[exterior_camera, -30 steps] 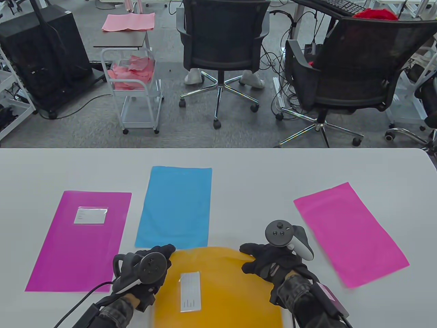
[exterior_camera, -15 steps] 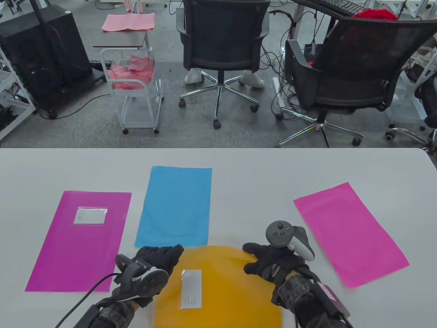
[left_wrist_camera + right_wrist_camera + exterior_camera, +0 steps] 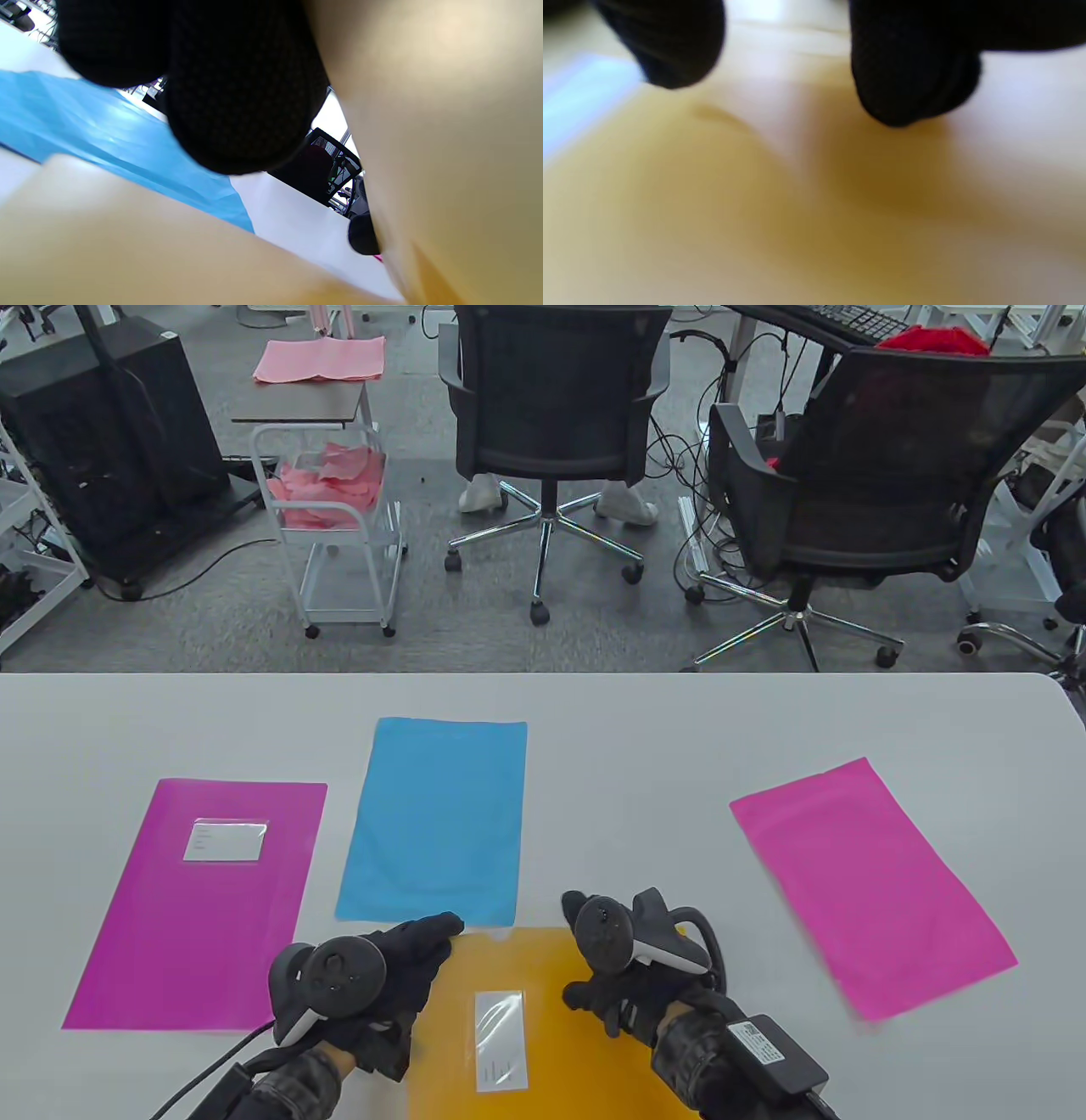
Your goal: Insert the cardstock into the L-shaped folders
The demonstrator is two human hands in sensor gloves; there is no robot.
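A yellow L-shaped folder (image 3: 560, 984) with a clear label pocket (image 3: 501, 1039) lies at the table's near edge. My left hand (image 3: 416, 950) holds its top left corner; in the left wrist view yellow sheet (image 3: 127, 245) shows below and beside my fingers (image 3: 237, 84). My right hand (image 3: 607, 1001) rests on the folder's right part, fingertips (image 3: 908, 76) apart over the yellow surface (image 3: 755, 203). A blue cardstock sheet (image 3: 437, 823) lies just beyond the folder and also shows in the left wrist view (image 3: 85, 127). A pink cardstock sheet (image 3: 865, 882) lies to the right.
A magenta folder (image 3: 195, 916) with a white label lies flat at the left. The white table (image 3: 645, 746) ends at a far edge, with office chairs (image 3: 556, 398) and a cart of pink sheets (image 3: 327, 487) on the floor beyond.
The yellow folder was bowed upward and now lies flat with a straight top edge. My right hand moved left and turned over the folder. My left hand shifted slightly along the top left corner.
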